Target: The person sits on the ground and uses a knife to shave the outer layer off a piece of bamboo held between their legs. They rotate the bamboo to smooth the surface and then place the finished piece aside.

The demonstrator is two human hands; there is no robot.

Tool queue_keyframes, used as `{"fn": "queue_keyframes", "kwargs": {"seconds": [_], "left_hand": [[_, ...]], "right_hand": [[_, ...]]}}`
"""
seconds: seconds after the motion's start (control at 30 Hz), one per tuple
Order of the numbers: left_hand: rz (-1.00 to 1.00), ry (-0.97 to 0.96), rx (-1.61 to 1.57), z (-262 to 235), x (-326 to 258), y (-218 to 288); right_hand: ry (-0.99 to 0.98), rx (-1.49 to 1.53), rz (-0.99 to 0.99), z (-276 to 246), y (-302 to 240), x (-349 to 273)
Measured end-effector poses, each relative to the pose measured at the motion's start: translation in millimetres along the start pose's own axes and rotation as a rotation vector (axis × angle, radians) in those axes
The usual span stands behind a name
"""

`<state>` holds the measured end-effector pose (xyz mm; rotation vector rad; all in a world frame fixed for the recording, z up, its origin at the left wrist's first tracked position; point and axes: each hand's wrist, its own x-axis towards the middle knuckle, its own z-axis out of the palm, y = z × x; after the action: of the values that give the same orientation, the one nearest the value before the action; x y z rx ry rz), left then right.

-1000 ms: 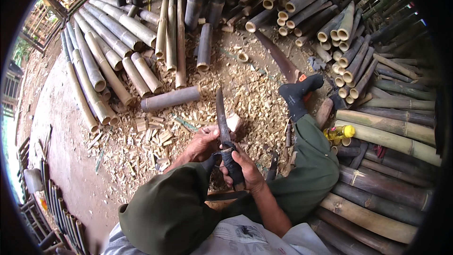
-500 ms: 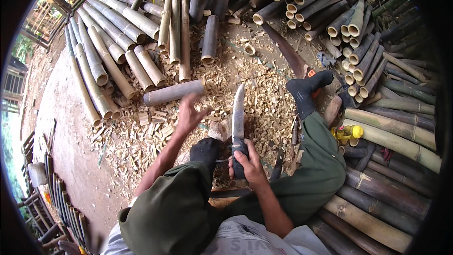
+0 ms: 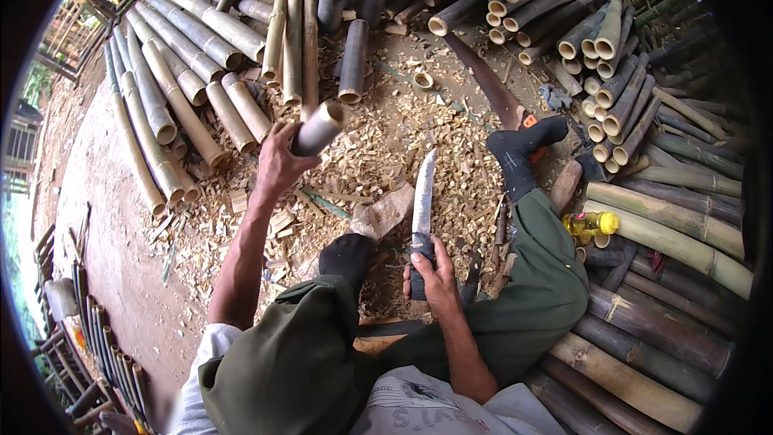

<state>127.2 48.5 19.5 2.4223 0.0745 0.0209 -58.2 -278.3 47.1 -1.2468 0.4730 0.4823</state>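
Bamboo everywhere, and two hands are working among the shavings.

Left hand is gripping one short bamboo piece, lifting it clear above the chip-covered ground, well away from the knee. Right hand is closing around the handle of one big knife, blade pointing up and away between the legs. One yellow bottle is lying by the right leg, wedged against the long poles; what is in it, I cannot tell. One dark boot is stretching out over the chips. More cut tubes are lying fanned out at the left, too many to count.
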Motion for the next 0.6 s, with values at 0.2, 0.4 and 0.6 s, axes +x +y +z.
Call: {"fn": "queue_keyframes", "kwargs": {"seconds": [0.2,0.4,0.6], "left_hand": [[-0.172,-0.043,-1.231,-28,-27,31],[-0.381,0.052,-1.533,32,-59,16],[-0.503,0.209,-1.549,53,-78,12]], "right_hand": [[-0.01,0.002,-0.011,9,-2,5],[0.013,-0.074,-0.067,14,-3,2],[0.177,-0.769,-0.303,-7,34,17]]}}
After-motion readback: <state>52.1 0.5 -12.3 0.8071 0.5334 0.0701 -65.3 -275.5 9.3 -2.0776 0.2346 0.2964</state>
